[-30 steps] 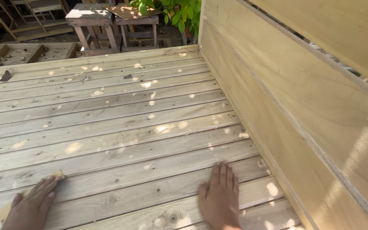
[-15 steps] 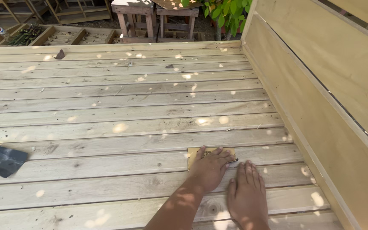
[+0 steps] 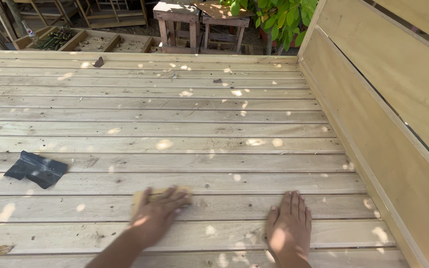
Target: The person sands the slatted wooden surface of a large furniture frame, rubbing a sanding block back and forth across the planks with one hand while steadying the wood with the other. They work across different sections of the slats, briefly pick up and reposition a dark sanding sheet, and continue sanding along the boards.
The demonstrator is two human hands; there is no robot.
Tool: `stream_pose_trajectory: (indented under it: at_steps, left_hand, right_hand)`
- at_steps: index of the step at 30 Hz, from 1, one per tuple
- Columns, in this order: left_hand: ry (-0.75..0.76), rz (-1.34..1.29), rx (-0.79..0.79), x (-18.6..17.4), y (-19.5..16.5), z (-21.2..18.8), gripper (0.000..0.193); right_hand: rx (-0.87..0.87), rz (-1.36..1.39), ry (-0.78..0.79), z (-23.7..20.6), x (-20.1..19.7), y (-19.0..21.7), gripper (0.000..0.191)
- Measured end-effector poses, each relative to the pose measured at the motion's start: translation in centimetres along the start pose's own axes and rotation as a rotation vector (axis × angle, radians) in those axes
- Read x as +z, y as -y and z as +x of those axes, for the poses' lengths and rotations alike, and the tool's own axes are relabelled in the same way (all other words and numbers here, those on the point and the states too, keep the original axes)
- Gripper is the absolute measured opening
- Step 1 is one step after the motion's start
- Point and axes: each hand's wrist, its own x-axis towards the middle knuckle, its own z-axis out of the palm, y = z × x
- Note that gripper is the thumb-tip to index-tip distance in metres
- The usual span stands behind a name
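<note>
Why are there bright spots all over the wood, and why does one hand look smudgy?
Head view: sun through leaves dapples the wooden deck with bright patches; the left hand, pressing a tan sanding sheet, is smeared by motion blur; the right hand, flat on the boards, looks sharper; the side panel is evenly lit.

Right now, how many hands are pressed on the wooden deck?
2. The left hand presses a tan sanding sheet near the bottom centre; the right hand lies flat on the planks, bottom right.

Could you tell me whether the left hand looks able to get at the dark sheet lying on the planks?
Probably yes: the left hand presses a tan sanding sheet, and only bare planks separate it from the dark sheet.
</note>
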Motion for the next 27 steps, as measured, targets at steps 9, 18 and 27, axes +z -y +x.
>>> stream_pose_trajectory:
  at_steps: [9,18,27]
  left_hand:
    - [-0.239,-0.27,0.228,4.2,-8.7,4.0,0.038]
    - [-0.326,-0.275,-0.002,2.0,-6.2,1.3,0.048]
    - [-0.39,-0.286,-0.147,4.8,-6.9,-1.9,0.049]
  right_hand:
    - [0.012,0.048,0.018,-0.2,-1.2,0.3,0.069]
    - [-0.134,0.001,0.083,-4.1,-3.3,8.5,0.075]
    - [-0.139,0.017,0.105,-4.4,-4.0,9.1,0.076]
